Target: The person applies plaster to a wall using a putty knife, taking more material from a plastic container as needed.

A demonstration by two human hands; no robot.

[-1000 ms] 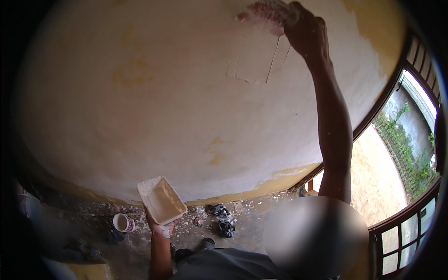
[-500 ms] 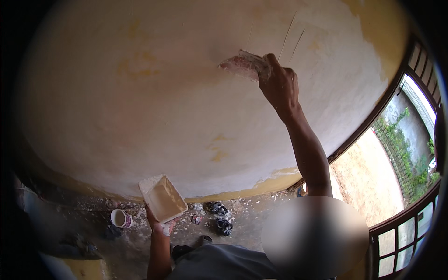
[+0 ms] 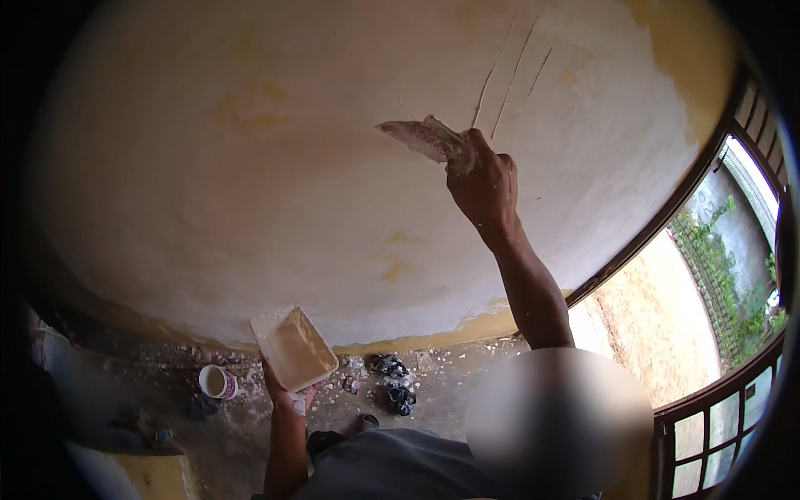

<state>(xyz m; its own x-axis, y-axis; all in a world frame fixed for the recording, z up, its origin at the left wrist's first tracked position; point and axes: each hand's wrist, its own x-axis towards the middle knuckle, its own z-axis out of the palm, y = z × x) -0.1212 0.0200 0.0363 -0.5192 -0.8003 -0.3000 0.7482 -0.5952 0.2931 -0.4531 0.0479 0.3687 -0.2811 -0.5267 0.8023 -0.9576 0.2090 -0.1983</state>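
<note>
Patchy white-and-yellow wall (image 3: 308, 192) fills the view — the right hand (image 3: 483, 183) grips a putty-smeared spreader (image 3: 421, 138) jutting leftward from it. Lower down, the left hand (image 3: 282, 397) clasps a rectangular tray (image 3: 268, 323) of beige paste (image 3: 293, 350) from beneath; left of that hand stands a white bucket (image 3: 230, 385) — contents unclear.

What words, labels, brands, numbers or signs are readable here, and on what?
None is readable.
White round bucket: purplish print, too small to read.
Grey outdoor wall: faint marks, too blurred to tell whether they are writing.
Cream rectangular tray and putty-smeared flat scraper: no lettering visible.
</note>
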